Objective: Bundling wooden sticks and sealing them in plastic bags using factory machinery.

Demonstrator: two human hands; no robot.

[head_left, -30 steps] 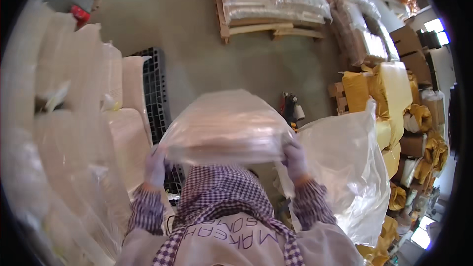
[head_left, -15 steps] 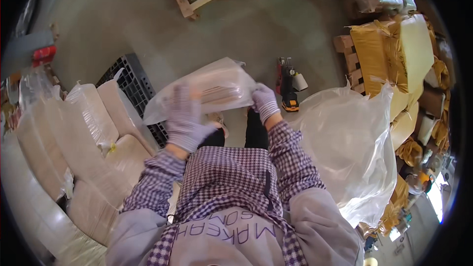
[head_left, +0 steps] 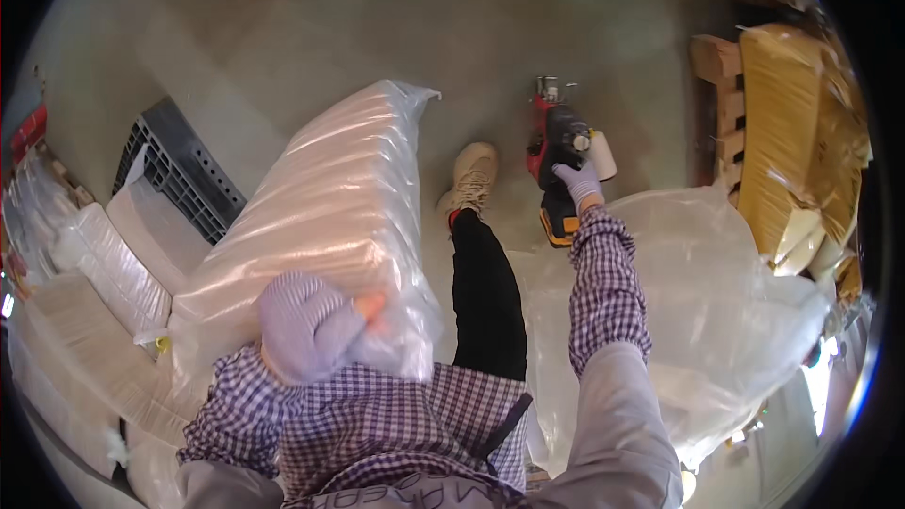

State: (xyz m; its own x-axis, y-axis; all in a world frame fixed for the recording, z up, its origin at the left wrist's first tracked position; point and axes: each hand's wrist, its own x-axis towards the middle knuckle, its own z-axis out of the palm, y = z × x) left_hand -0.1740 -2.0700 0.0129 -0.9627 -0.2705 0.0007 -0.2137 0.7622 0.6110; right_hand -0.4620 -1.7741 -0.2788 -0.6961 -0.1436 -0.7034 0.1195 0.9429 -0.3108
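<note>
A full, clear plastic bag (head_left: 320, 188) of pale, stacked contents slants from the floor up to my apron. Close to my body, my left hand (head_left: 311, 325), in a striped glove, is closed on the bag's near end; the thumb lies over the plastic. My right hand (head_left: 578, 179) reaches down at the right and wraps round the handle of a portable bag-sewing machine (head_left: 556, 141). This machine is red and black, with a white thread cone (head_left: 600, 155) at its side and a black-and-yellow battery at its base.
Filled bags (head_left: 94, 320) are heaped at the left, beside a black plastic pallet (head_left: 179, 170). At the right lies a large, translucent plastic bag (head_left: 679, 302). Behind it, yellow sacks (head_left: 782, 141) sit by a wooden pallet (head_left: 721, 113). My shoe (head_left: 474, 174) stands between bag and machine.
The bag has swung from crosswise in front of me to lengthwise on my left. My right hand has let go of it and taken hold of the sewing machine. I have leaned forward.
</note>
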